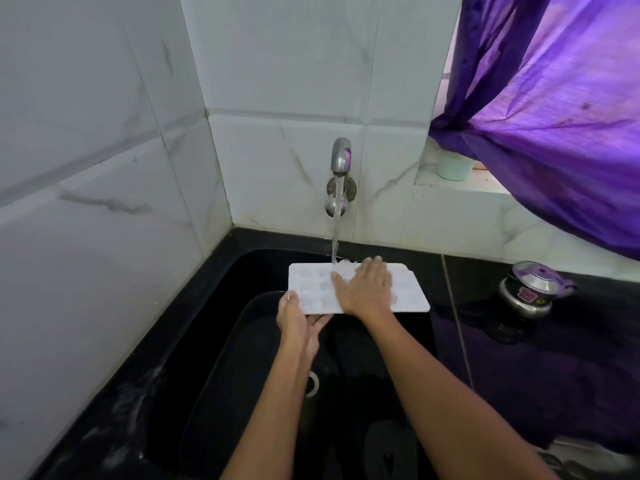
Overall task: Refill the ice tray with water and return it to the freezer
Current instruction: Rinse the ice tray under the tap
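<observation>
Tray (311,289), white, held level over the black sink (221,306), its far edge under the running water. Left to right:

Wall (86,168): pale marbled tiles, meeting a second tiled wall at the corner behind the sink.

Left hand (298,320): I grip the tray's near left corner, thumb on the top edge, fingers curled underneath. This hand carries the tray.

Tap (341,157): grey metal, wall-mounted above the sink. Its stream (335,233) falls onto the far edge of the tray, just beside my right fingertips.

Right hand (367,289): laid flat, palm down, on the middle of the tray, fingers straight and spread, pinching nothing. It hides several compartments; how full they are I cannot tell.

Drain (313,384): a pale ring at the sink's bottom, seen between my forearms.

Cup (453,168): light green, on the tiled ledge right of the tap, partly behind the curtain.

Cooker (533,289): steel pot with lid, on the black counter right of the sink, well apart from the tray.

Curtain (554,98): purple cloth hanging at upper right.
</observation>
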`<action>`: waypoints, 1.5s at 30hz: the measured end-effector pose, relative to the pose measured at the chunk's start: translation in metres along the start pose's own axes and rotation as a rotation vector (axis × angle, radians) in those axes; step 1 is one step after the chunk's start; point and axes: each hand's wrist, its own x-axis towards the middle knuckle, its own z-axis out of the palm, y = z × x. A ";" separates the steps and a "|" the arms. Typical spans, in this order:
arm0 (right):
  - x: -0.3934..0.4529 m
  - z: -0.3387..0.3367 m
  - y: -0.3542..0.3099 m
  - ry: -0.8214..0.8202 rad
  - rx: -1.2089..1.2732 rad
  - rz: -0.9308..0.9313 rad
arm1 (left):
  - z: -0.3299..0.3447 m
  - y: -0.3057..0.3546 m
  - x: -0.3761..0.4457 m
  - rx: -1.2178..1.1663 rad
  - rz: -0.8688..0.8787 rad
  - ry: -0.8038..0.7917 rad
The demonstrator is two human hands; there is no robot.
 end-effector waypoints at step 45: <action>0.031 0.001 0.041 -0.213 0.226 0.033 | -0.040 -0.002 0.003 -0.064 0.038 0.061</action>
